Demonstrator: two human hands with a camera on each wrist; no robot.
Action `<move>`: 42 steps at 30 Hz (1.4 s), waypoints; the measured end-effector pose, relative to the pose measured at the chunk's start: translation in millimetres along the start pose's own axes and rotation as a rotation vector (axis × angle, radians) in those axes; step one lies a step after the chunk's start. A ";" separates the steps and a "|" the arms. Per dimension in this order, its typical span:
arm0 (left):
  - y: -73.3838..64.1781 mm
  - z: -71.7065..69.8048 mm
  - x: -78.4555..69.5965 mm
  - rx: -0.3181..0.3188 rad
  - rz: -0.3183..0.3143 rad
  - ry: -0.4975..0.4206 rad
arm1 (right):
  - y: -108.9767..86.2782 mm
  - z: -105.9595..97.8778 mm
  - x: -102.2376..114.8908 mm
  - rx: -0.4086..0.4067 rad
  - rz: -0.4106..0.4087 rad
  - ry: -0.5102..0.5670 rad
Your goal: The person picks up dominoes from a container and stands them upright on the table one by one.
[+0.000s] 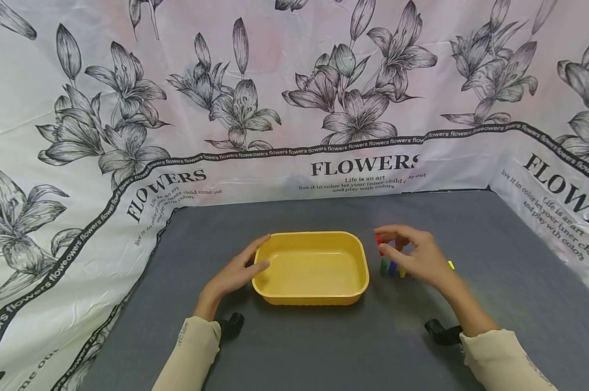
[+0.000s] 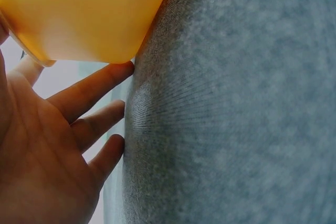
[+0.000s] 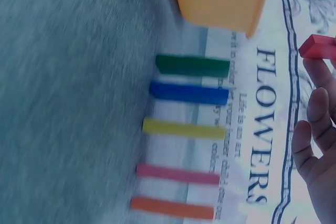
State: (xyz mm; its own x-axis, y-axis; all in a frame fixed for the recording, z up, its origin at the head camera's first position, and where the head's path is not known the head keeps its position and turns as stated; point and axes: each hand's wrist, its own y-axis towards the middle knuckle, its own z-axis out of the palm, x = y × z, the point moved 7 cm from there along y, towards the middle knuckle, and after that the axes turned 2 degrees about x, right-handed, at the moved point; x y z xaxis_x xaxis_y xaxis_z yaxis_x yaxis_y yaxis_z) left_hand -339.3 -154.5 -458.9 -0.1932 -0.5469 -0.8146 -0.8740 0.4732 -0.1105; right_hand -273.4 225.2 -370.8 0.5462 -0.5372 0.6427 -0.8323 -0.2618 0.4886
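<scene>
A yellow plastic tray [image 1: 310,293] sits on the grey cloth. At its left end my left hand [image 1: 236,274] holds it, thumb over the rim and the other fingers outside; in the left wrist view, fingers [image 2: 94,90] spread along the outer wall and cloth. To the right of the tray, my right hand [image 1: 416,255] pinches a red block [image 1: 379,244] raised above the table. Under that hand stand thin upright blocks in a row: green [image 3: 193,65], blue [image 3: 189,93], yellow [image 3: 184,129], pink [image 3: 177,174] and orange [image 3: 172,208]. In the head view the hand hides part of the row.
A small bright yellow piece [image 1: 451,265] shows just right of my right hand. White flower-printed cloth [image 1: 255,179] rises behind and along both sides of the grey table surface [image 1: 323,347]. Black camera mounts [image 1: 443,332] sit at both wrists.
</scene>
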 end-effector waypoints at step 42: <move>0.7 0.9 1.4 -0.003 -0.020 0.000 | -91.1 -103.9 -81.0 -0.067 0.383 -0.219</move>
State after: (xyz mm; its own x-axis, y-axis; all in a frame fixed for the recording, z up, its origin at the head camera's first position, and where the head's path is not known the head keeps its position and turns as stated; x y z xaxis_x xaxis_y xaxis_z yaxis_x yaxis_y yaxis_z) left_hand -339.7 -154.3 -460.6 -0.1756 -0.5564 -0.8121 -0.8789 0.4602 -0.1253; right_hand -232.1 375.8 -406.1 0.1611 -0.7442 0.6482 -0.9589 0.0375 0.2814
